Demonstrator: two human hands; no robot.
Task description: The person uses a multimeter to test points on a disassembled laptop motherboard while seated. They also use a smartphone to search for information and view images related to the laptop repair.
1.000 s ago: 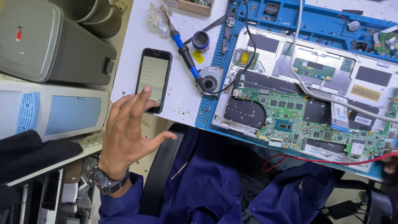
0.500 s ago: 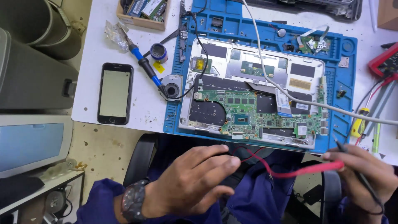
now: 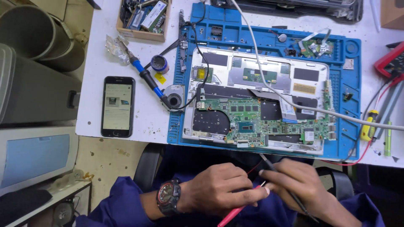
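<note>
L fingers (image 3: pixel 235 191) pinch red probe (image 3: pixel 235 212) | R fingers (image 3: pixel 280 174) grip black probe (image 3: pixel 286 187) | both off desk edge (image 3: pixel 126 138), below laptop (image 3: pixel 261 105)

Phone (image 3: pixel 118 106) left of mat (image 3: pixel 352 84), laptop (image 3: pixel 261 101) on mat

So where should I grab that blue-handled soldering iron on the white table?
Grab the blue-handled soldering iron by its blue grip, coming from the left over bare white table. It lies slanted, metal tip up-left, dark cord end touching the blue mat, so the middle is clear.
</note>
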